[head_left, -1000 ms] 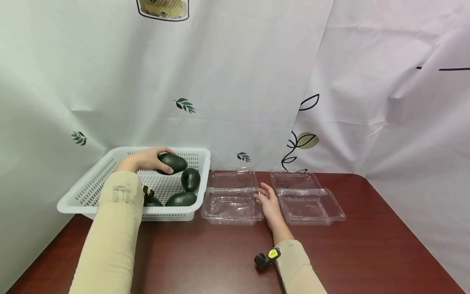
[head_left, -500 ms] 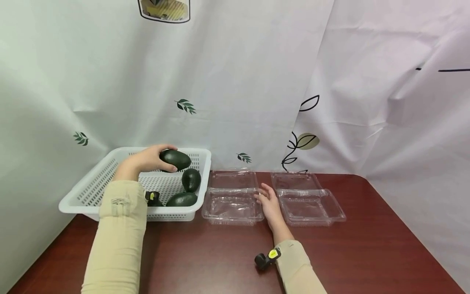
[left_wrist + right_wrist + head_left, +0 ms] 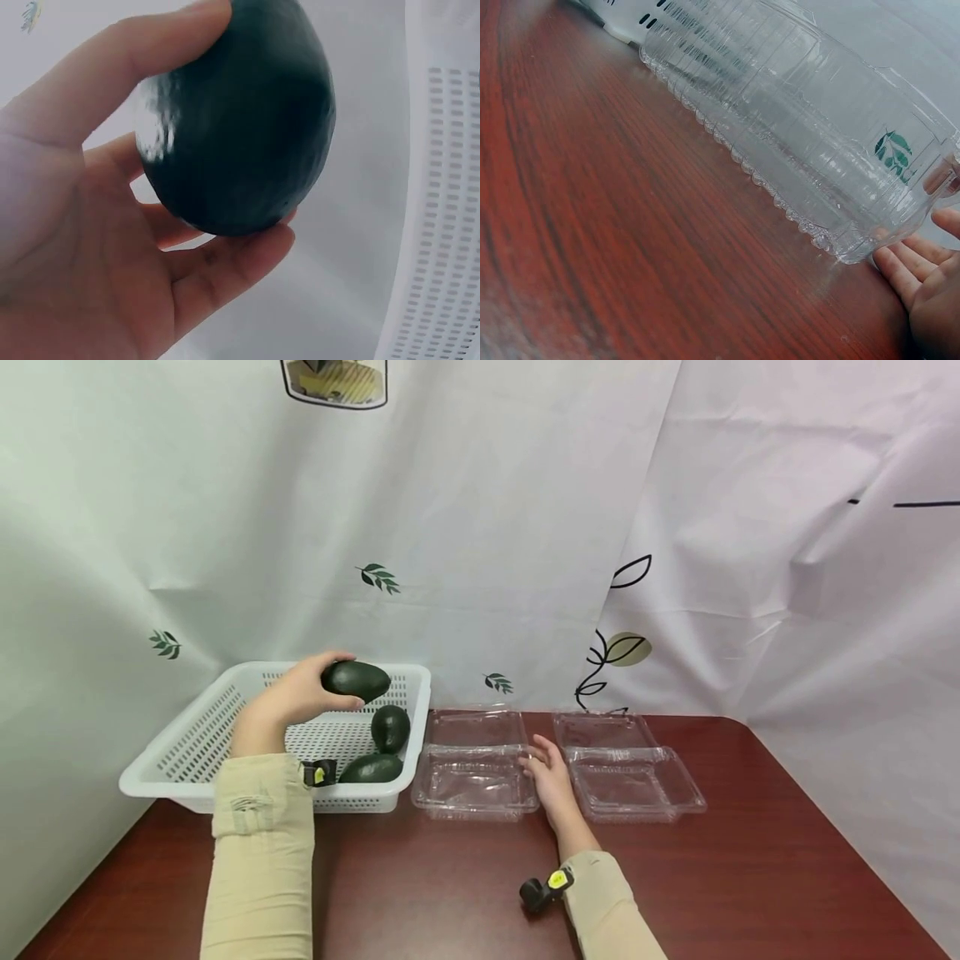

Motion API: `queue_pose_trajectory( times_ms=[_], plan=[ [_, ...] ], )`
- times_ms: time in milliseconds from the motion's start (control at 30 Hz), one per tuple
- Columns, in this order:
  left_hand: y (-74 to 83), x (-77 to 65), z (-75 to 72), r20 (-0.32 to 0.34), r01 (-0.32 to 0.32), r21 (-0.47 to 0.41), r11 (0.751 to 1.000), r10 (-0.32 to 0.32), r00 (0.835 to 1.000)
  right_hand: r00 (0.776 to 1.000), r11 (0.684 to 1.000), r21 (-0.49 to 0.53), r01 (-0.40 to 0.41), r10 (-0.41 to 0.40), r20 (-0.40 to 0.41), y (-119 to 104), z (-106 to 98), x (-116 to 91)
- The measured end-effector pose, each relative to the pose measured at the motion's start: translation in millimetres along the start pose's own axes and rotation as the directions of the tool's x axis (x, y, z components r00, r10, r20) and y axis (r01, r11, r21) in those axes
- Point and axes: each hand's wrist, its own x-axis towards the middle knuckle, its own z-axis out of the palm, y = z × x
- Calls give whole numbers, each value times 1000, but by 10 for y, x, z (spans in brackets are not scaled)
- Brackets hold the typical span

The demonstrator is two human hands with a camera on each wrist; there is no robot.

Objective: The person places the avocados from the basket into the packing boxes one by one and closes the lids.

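Note:
In the head view, a dark green avocado (image 3: 357,682) is held in my left hand (image 3: 300,693) above the back of a white plastic basket (image 3: 153,777). The left wrist view shows my thumb and fingers (image 3: 202,277) around the avocado (image 3: 240,127), clear of the basket wall (image 3: 442,225). Two more avocados lie in the basket's right side, one standing behind (image 3: 390,729) and one in front (image 3: 372,768). My right hand (image 3: 551,781) touches the right edge of an opened clear clamshell box (image 3: 474,789); its fingers (image 3: 907,266) lie against the plastic box (image 3: 780,142).
To the right stands a second opened clear clamshell box (image 3: 630,785). Both boxes and the basket sit on a reddish-brown wooden table (image 3: 427,893). A white printed sheet (image 3: 480,527) hangs close behind them. My left sleeve (image 3: 258,860) crosses the basket's front rim.
My left hand has raised the avocado slightly, and its forearm has swung right, now covering the front-left avocado. The right hand and both boxes have stayed put.

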Motion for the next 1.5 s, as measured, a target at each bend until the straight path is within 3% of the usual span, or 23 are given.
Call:
queue_pose_trajectory(
  times_ms=[367, 867, 1133, 1333, 1467, 1500],
  plan=[
    [45, 39, 180, -118, 57, 8, 998, -56, 991, 1000, 1000, -16, -3, 3, -18, 8, 5, 3],
    [171, -98, 293, -275, 34, 16, 999, -28, 961, 1000, 1000, -1, 9, -9, -28, 28, 18, 9],
    [258, -140, 423, -297, 33, 5, 999, -30, 954, 999, 1000, -5, 3, -3, -32, 40, -17, 35],
    [283, -129, 501, -310, 28, 2, 1000, -26, 950, 993, 992, 36, 119, -119, -9, 147, -92, 75],
    [308, -117, 510, -313, 24, -6, 1000, -24, 949, 996, 995, 38, 93, -93, -4, 126, -87, 82],
    [321, -115, 505, -312, 27, -6, 1000, -27, 950, 999, 999, 2, 43, -43, -27, 11, -51, 34]
  ],
)
